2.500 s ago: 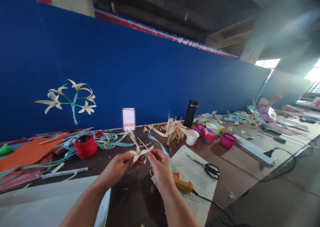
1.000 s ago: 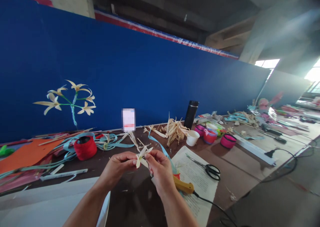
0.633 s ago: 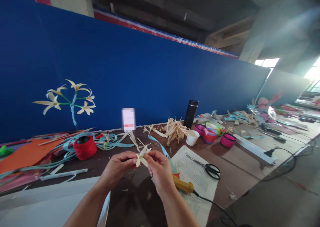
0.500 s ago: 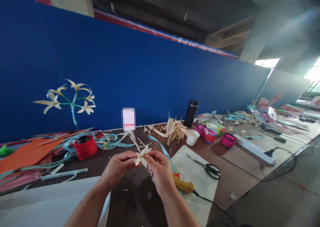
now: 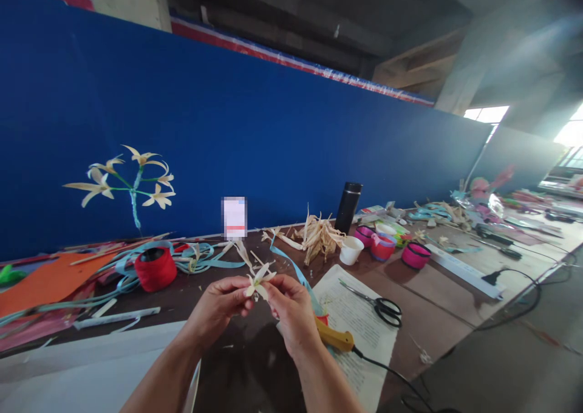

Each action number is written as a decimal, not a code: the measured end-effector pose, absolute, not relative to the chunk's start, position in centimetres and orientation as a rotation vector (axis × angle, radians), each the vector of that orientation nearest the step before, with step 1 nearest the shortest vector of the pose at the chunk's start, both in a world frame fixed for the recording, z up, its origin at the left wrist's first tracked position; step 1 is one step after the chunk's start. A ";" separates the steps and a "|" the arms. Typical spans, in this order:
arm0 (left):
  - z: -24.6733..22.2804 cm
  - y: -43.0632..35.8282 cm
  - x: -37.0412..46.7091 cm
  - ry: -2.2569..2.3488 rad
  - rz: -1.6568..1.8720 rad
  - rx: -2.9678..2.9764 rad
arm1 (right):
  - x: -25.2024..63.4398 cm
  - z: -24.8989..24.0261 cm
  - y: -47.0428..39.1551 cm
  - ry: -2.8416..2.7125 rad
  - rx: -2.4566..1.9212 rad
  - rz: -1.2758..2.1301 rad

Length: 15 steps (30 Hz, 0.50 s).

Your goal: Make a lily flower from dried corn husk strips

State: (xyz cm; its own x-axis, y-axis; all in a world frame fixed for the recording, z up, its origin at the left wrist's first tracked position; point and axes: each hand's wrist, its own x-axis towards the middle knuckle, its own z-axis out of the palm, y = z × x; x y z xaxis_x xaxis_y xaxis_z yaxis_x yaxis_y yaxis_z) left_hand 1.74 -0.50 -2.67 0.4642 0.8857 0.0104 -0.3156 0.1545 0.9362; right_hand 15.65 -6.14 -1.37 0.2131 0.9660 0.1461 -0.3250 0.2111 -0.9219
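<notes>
Between my two hands is a small cream-coloured artificial flower [image 5: 259, 283] with narrow pointed petals, held above the brown table [image 5: 246, 364]. My left hand [image 5: 224, 303] pinches its left petal between thumb and fingers. From the other side, my right hand [image 5: 288, 303] grips the flower near its right petals; those fingertips partly cover it. Just right of my right forearm lies a yellow-handled tool [image 5: 336, 339] with a black cord. Scissors [image 5: 382, 307] with black handles rest on a printed sheet [image 5: 359, 340].
A spray of similar flowers [image 5: 136, 185] stands at the left against the blue partition [image 5: 282, 133]. A red ribbon roll [image 5: 155, 268], dried husks [image 5: 321, 237], a white cup [image 5: 351, 250], a black flask [image 5: 349, 208] and a power strip [image 5: 464, 271] line the table. White paper [image 5: 109, 370] lies front left.
The flower has turned slightly in my fingers, and its petals sit at a different angle. Both hands keep hold of it in nearly the same place.
</notes>
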 end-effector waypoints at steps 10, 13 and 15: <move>-2.7 -0.5 2.0 0.630 0.974 0.971 | 15.8 -1.7 -5.9 -0.921 -0.888 1.089; -2.8 -0.6 2.0 0.618 0.942 1.009 | 15.9 -1.8 -5.9 -0.930 -0.879 1.085; -2.8 -0.5 2.0 0.605 0.937 1.012 | 15.9 -1.8 -5.8 -0.934 -0.884 1.085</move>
State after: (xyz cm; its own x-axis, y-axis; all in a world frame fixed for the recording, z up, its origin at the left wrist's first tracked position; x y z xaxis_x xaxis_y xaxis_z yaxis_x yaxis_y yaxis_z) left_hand 2.03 -0.50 -2.85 0.4869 0.8734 -0.0100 -0.3685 0.2158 0.9042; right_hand 15.89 -5.84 -1.81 0.1956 0.9650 0.1749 -0.3168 0.2310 -0.9200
